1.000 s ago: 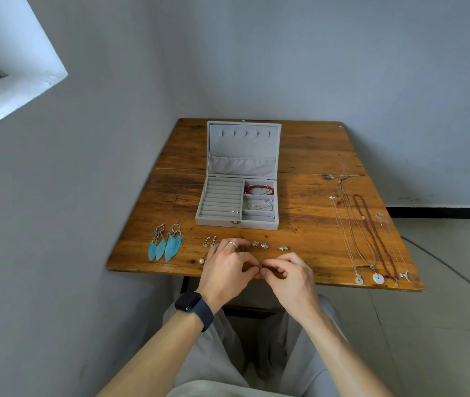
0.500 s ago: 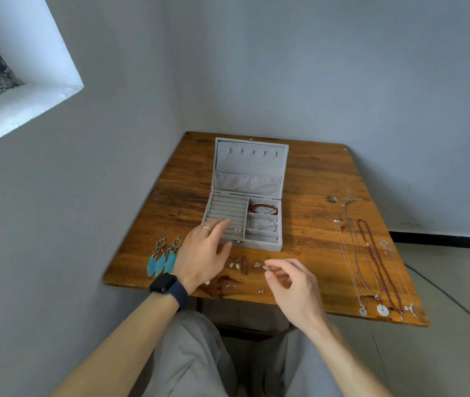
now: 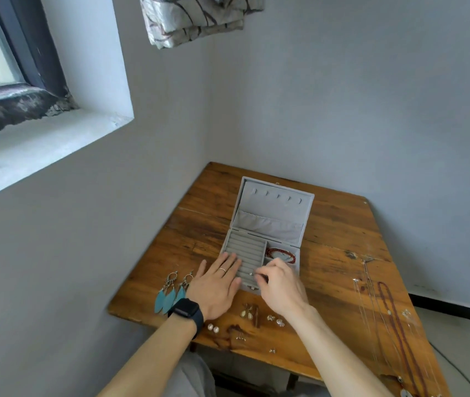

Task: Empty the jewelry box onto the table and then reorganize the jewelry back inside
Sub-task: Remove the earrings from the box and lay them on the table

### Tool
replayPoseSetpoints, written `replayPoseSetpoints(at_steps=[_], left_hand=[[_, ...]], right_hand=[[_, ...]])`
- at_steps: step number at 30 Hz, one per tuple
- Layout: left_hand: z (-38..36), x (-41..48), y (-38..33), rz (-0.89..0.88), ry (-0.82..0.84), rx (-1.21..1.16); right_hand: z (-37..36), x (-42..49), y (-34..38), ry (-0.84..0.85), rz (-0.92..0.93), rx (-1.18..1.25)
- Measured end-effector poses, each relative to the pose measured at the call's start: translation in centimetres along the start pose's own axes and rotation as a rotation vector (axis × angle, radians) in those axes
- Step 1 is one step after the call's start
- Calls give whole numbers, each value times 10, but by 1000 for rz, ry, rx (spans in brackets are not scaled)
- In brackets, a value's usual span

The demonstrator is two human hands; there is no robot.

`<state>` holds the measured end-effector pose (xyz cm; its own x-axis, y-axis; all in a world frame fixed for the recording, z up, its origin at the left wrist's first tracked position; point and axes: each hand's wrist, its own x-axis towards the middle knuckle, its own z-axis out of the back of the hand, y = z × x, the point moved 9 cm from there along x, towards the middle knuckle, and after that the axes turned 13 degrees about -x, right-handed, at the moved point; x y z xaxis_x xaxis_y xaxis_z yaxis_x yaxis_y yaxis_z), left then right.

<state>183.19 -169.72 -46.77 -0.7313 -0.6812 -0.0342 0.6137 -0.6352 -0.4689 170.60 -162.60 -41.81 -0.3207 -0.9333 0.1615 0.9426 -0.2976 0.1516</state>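
Observation:
An open grey jewelry box (image 3: 268,224) stands on the wooden table (image 3: 336,242), its lid upright. A red bracelet (image 3: 281,252) lies in its right compartment. My left hand (image 3: 218,285) rests flat with straight fingers on the box's ribbed ring slots, a ring on one finger. My right hand (image 3: 278,282) hovers over the front of the slots, fingertips pinching a small silver piece; what it is stays too small to tell. Blue feather earrings (image 3: 170,295) lie left of the box. Small earrings (image 3: 249,312) lie scattered near the front edge.
Several long necklaces (image 3: 394,325) stretch along the table's right side toward the front corner. Grey walls close in behind and on the left, with a window ledge (image 3: 41,150) high on the left. A patterned cloth (image 3: 199,18) hangs above.
My right hand has moved from the table's front edge up to the box's ring slots with the small piece. My left hand slid further onto the box. The camera tilted upward.

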Motion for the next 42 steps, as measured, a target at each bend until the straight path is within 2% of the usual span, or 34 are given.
replayPoseSetpoints(at_steps=[7, 12, 16, 21, 27, 32, 37, 42], left_hand=[[2, 0, 1, 19, 1, -19], [1, 2, 2, 27, 0, -26], [2, 2, 1, 35, -6, -25], [12, 4, -5, 19, -22, 2], [21, 11, -26, -86, 13, 197], [29, 14, -37, -95, 8, 224], [36, 21, -52, -138, -2, 248], [37, 31, -47, 54, 19, 77]], right_hand=[[-4, 8, 7, 1, -19, -120], [-5, 17, 1, 126, -114, -41], [-12, 21, 6, 206, -95, -128], [6, -13, -10, 132, -171, 189], [11, -113, -39, 23, -330, 657], [-16, -163, -67, -21, -476, 809], [-24, -169, -84, -22, -571, 940], [-27, -170, -88, -24, -600, 983]])
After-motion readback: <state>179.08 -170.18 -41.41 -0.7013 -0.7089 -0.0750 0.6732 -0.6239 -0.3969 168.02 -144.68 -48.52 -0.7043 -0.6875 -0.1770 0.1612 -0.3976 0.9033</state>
